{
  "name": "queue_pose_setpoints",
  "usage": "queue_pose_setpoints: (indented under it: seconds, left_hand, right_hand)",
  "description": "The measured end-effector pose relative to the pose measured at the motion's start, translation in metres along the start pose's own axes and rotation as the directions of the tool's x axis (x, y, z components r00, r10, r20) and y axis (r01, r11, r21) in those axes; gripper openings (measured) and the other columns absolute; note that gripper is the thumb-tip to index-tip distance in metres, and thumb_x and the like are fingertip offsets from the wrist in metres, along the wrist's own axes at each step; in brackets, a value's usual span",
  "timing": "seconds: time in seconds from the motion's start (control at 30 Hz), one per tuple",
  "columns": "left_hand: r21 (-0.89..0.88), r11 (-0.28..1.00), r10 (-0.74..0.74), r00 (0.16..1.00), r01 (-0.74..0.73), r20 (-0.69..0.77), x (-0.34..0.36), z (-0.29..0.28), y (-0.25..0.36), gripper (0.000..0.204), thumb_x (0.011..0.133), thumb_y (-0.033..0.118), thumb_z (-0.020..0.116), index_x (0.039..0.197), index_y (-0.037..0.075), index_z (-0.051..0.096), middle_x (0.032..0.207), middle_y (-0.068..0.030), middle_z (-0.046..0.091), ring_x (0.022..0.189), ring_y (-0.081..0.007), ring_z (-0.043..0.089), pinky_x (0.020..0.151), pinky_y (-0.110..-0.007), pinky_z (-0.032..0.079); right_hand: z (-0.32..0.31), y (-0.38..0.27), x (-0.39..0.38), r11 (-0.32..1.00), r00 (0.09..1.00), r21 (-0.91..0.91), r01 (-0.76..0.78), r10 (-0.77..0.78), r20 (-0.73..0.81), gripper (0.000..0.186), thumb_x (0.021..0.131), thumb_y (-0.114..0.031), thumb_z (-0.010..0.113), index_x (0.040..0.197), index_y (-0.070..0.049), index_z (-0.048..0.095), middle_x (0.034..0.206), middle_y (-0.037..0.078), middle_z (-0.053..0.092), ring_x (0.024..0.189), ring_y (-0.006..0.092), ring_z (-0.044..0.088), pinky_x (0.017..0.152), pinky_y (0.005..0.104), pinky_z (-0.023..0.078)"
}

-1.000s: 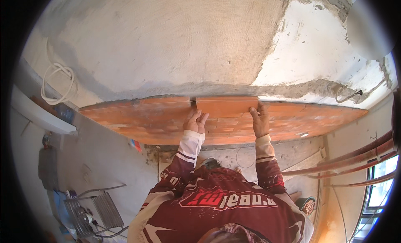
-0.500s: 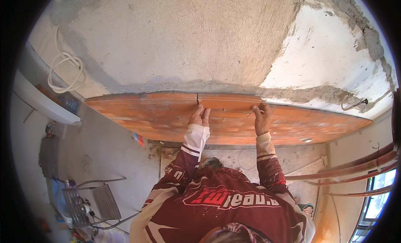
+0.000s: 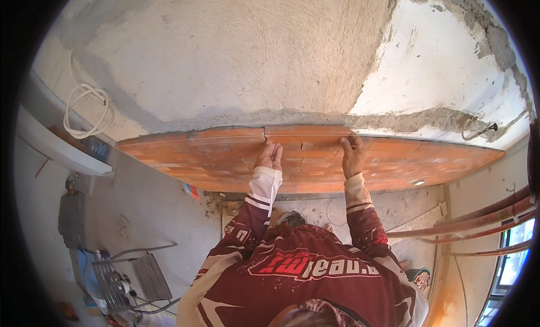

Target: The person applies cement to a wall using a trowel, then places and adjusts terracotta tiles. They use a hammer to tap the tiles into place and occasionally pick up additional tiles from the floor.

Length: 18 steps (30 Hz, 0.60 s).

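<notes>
An orange brick tile (image 3: 306, 131) sits in the top course of a brick-tiled wall (image 3: 225, 150), its left end against the neighbouring tile. My left hand (image 3: 270, 156) has its fingers together at the tile's lower left corner. At the right end of that tile, my right hand (image 3: 353, 157) grips with thumb and bent fingers, some fingertips hidden behind the thumb. A thin pale string (image 3: 225, 137) runs level along the top course and passes across the tile.
Rough grey plaster (image 3: 236, 62) rises above the tiles, with a white patch (image 3: 427, 62) at right. A coiled white cable (image 3: 90, 110) hangs at left, and a short cable end (image 3: 489, 128) sticks out at right. Reddish pipes (image 3: 484, 223) cross the right side. A metal-framed chair (image 3: 135, 276) stands lower left.
The tile has moved in toward the wall, and the dark gap at its left end has narrowed to a thin line. Both hands keep nearly the same place; the view has shifted slightly.
</notes>
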<state>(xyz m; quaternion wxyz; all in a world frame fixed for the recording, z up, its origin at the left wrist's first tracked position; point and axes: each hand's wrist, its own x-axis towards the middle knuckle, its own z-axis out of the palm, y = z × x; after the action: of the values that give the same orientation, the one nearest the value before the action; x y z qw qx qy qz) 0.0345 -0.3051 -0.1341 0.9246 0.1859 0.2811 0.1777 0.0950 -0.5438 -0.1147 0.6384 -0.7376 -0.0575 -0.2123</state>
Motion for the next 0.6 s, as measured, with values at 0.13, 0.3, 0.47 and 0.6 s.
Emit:
queue_pose_setpoints:
  seconds: [0.13, 0.3, 0.47, 0.6]
  left_hand:
    - [0.013, 1.0, 0.005, 1.0, -0.005, 0.004, -0.001, 0.001, 0.001, 0.036, 0.09, 0.011, 0.068, 0.119, -0.005, 0.056, 0.123, -0.014, 0.057, 0.115, -0.0262, 0.055, 0.105, -0.036, 0.048]
    - [0.018, 1.0, 0.017, 1.0, -0.017, 0.004, -0.002, 0.003, 0.001, 0.035, 0.089, 0.011, 0.069, 0.118, -0.005, 0.056, 0.123, -0.0143, 0.055, 0.116, -0.0258, 0.055, 0.106, -0.035, 0.047]
    - [-0.01, 1.0, 0.015, 1.0, -0.015, 0.025, -0.003, 0.001, 0.002, 0.031, 0.088, 0.01, 0.07, 0.113, -0.004, 0.058, 0.114, -0.0132, 0.059, 0.108, -0.0247, 0.058, 0.103, -0.035, 0.049]
    - [-0.013, 1.0, 0.015, 0.999, -0.014, 0.041, -0.003, -0.001, 0.002, 0.029, 0.088, 0.009, 0.069, 0.112, -0.004, 0.058, 0.11, -0.0125, 0.059, 0.106, -0.0242, 0.058, 0.102, -0.034, 0.05]
  right_hand:
    - [0.001, 0.003, -0.001, 0.998, 1.0, -0.064, -0.021, 0.021, -0.004, 0.031, 0.085, -0.017, 0.072, 0.111, 0.0, 0.068, 0.089, 0.006, 0.068, 0.078, 0.0142, 0.059, 0.073, 0.028, 0.048]
    - [0.005, 0.003, -0.003, 0.995, 0.997, -0.088, -0.045, 0.04, -0.06, 0.033, 0.085, -0.018, 0.071, 0.113, -0.001, 0.068, 0.087, 0.008, 0.068, 0.079, 0.0143, 0.06, 0.072, 0.0286, 0.048]
    - [0.003, -0.004, -0.001, 0.993, 0.999, -0.102, -0.05, 0.049, -0.015, 0.029, 0.085, -0.02, 0.069, 0.11, -0.004, 0.07, 0.087, 0.012, 0.066, 0.077, 0.0175, 0.06, 0.07, 0.03, 0.049]
    - [0.002, -0.008, -0.001, 0.984, 0.999, -0.179, 0.0, -0.006, -0.032, 0.028, 0.085, -0.022, 0.068, 0.107, -0.005, 0.071, 0.087, 0.014, 0.064, 0.073, 0.0212, 0.06, 0.068, 0.0329, 0.049]
